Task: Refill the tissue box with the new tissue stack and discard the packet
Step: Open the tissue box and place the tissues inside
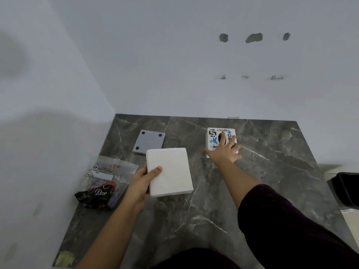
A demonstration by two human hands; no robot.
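A white stack of tissues point(171, 171) lies over the dark marble table, and my left hand point(141, 183) grips its left edge with the thumb on top. At the back right stands the white tissue box point(213, 136), covered in stickers, with a dark oval opening. My right hand point(223, 150) rests spread on the box's top and front, fingers apart. The crumpled plastic packet point(104, 181), clear with a black and red printed end, lies at the table's left edge. A grey square plate point(149, 140) with black feet lies behind the tissue stack.
The marble table point(213, 210) sits in a corner, with white walls behind and to the left. A black bin point(345, 189) stands off the table's right side. A white object point(351, 220) shows at the right edge.
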